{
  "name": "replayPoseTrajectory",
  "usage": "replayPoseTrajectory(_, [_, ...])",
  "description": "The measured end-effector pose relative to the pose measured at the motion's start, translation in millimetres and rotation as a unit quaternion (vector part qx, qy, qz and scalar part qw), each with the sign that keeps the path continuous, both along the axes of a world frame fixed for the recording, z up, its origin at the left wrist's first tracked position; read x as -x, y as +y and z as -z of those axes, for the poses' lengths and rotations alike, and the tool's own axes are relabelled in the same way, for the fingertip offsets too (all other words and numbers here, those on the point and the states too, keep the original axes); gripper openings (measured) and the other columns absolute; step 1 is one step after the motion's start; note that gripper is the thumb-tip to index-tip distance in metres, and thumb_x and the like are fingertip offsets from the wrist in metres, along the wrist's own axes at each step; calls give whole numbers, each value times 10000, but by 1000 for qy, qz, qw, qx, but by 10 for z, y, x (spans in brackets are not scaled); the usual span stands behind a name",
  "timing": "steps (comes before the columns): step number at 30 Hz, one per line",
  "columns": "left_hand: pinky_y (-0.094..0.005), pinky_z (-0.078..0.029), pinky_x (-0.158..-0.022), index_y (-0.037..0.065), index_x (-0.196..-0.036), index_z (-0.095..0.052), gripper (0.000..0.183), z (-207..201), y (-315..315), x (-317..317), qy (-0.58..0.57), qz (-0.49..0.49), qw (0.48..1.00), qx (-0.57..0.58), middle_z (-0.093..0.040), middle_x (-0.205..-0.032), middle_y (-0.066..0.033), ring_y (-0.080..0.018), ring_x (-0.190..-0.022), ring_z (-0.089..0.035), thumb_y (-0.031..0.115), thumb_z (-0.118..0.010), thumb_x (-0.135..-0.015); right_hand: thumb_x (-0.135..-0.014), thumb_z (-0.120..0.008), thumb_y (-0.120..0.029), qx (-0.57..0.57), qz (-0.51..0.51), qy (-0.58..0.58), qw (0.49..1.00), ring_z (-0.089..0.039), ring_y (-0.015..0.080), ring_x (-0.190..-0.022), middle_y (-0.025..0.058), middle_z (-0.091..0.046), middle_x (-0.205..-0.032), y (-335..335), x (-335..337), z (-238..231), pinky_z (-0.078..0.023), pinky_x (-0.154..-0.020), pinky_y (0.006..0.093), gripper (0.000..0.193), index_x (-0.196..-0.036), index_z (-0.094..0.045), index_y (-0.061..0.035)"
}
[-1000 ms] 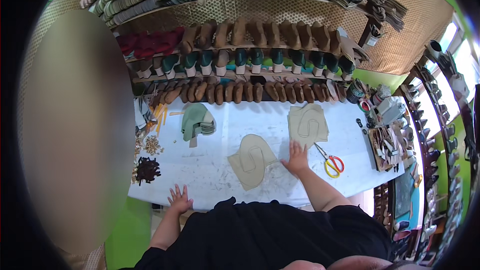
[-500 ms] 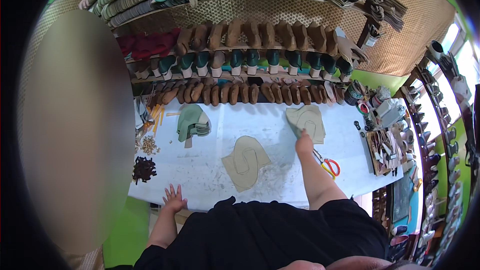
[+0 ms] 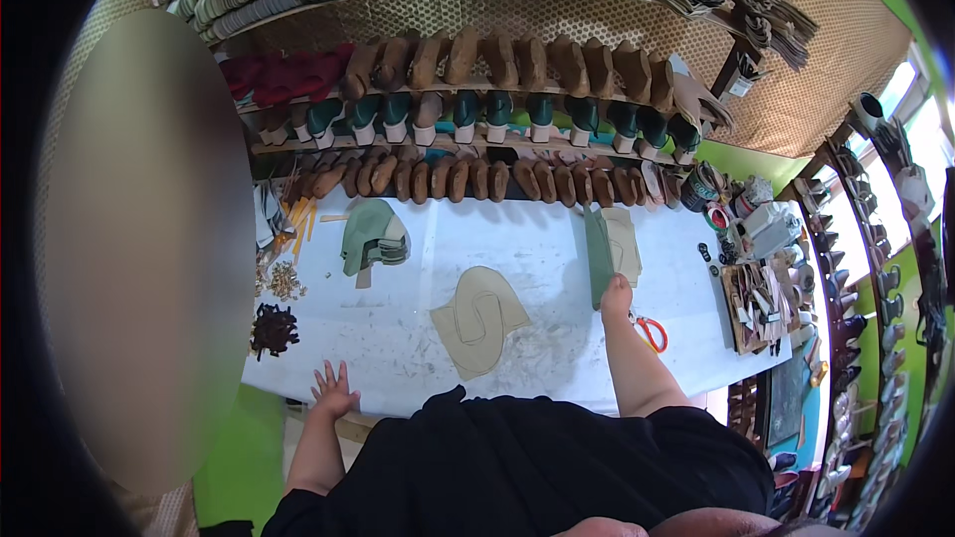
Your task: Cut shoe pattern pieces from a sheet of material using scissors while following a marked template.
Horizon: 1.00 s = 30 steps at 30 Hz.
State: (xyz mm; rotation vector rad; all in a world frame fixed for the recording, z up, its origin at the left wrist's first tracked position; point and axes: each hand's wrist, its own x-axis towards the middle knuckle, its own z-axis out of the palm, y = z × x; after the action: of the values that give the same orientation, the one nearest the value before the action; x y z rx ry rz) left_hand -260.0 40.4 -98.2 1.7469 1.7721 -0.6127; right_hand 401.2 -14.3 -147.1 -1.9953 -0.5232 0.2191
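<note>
My right hand (image 3: 617, 292) is closed on the near edge of a leather piece (image 3: 599, 257), whose green face shows as it lifts or folds over. Beneath and beside it lie beige leather pieces (image 3: 622, 239) with a drawn outline. Spread fingers of my left hand (image 3: 335, 393) rest at the table's front edge, holding nothing. Between the hands, a flat beige piece (image 3: 479, 313) bears a curved outline. Just right of my right wrist are scissors (image 3: 652, 332) with red and yellow handles, partly hidden by it.
A pile of green cut pieces (image 3: 375, 239) lies at the back left, near small brass-coloured bits (image 3: 287, 281) and a dark heap (image 3: 274, 329). A tool box (image 3: 761, 303) stands at the right. Shelves of wooden shoe lasts (image 3: 458, 179) line the back.
My right hand has drawn slightly nearer, turning up the left part of the leather piece so more green shows. My left hand stays spread at the edge. The whole view shifts slightly.
</note>
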Motion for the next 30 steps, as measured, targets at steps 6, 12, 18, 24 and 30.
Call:
replayPoseTrajectory(6, [-685,1,-1136,266,-1579,81,1018,-4,27,-39,5,5,1000,7,260,-1611,-151,-463,-1464,215,431,-640,-879,-936,-483,-209,62,-74,0,995,-658,414,-917,248,-684,-970,-27,81,-15,-515,-827,450,303,-1098,-682,-49])
replayPoseTrajectory(12, [-683,4,-1137,268,-1582,66,1013,-19,-6,-40,2,-1,1000,1,255,-1615,-140,-453,-1469,211,425,-642,-875,-951,-520,-221,79,-84,-92,989,-649,437,-846,240,-673,-894,-53,349,-244,-511,-758,497,230,-1076,-636,-66])
replayPoseTrajectory(18, [-696,-9,-1134,288,-1584,45,1018,-19,-41,-75,5,-14,1000,-21,212,-1629,-133,-450,-1477,185,436,-655,-859,-951,-518,-254,241,-373,-259,858,-627,351,-1065,187,-660,-1152,-225,351,-325,-529,-854,449,281,-1155,-630,-97])
replayPoseTrajectory(24, [-695,-10,-1133,251,-1582,72,1171,-81,-73,-352,7,-61,997,-47,220,-1625,-147,-465,-1473,179,530,-725,-770,-971,-520,-362,255,-410,-356,800,-420,259,-1381,95,-513,-1441,-662,265,-174,-264,-1165,520,475,-1384,-527,-128])
replayPoseTrajectory(30, [-704,-9,-1123,192,-1571,126,1315,-36,-118,-794,-11,-68,997,-30,232,-1601,-225,-498,-1460,182,610,-763,-696,-949,-563,-355,323,-281,-271,862,-481,257,-1308,69,-577,-1348,-1260,-95,-482,-213,-1132,666,448,-1346,-557,-145])
